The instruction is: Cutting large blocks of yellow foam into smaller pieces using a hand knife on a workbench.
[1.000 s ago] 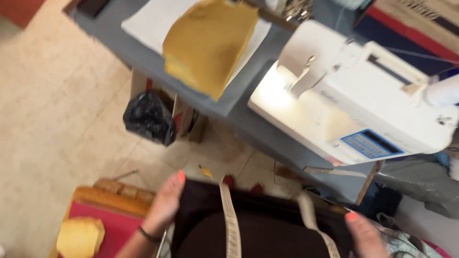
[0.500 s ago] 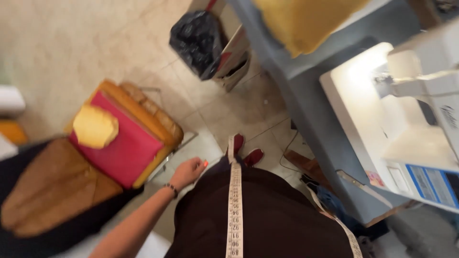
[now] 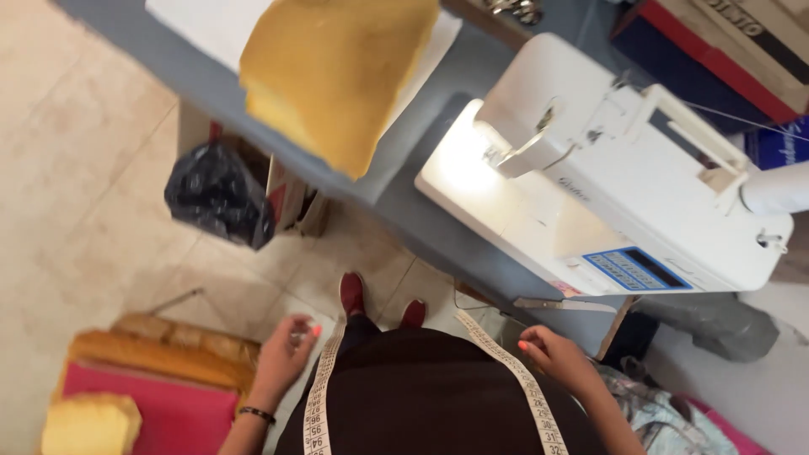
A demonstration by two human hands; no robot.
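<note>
Hands empty: left hand with fingers loosely curled beside the tape measure, right hand half-open below the scissors; yellow foam lies untouched, well beyond the fingertips.

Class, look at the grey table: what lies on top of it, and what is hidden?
On the grey table sit a white sewing machine, yellow fabric over white paper, and scissors at the edge. The fabric covers most of the paper; whatever lies beneath is hidden.
</note>
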